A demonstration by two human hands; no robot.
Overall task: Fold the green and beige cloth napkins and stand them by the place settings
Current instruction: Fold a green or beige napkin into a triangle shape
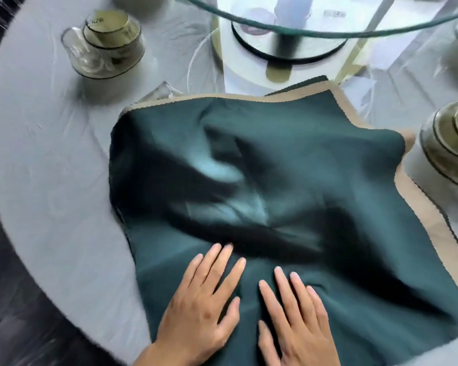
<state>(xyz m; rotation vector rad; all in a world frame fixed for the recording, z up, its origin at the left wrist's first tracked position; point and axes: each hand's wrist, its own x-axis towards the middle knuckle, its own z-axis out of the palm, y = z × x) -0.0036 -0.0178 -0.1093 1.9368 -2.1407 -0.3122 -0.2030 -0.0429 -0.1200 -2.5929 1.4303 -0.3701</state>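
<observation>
The left hand (196, 305) and the right hand (299, 320) both lie flat, palms down, fingers straight and a little spread, on the near part of the green napkin (275, 165); neither hand grasps anything, they only press on the cloth. The two hands lie side by side, close together but apart, fingertips pointing away from the person. The green napkin is spread open, roughly square, turned slightly so that its sides run at a slant to the counter's edge, with no clear long axis; its middle, beyond the fingers, is rumpled into loose ridges. It lies on top of a beige napkin (434, 223), which shows only as a strip along the green napkin's far edge and right side. Both rest on the counter (50, 180), round and covered with a pale grey cloth. Beyond the green napkin's far left corner stands a stack of glass and green dishes (109, 43); a similar stack (450, 143) stands just right of it. Past its far edge rises a glass turntable (302, 25) on a white base.
</observation>
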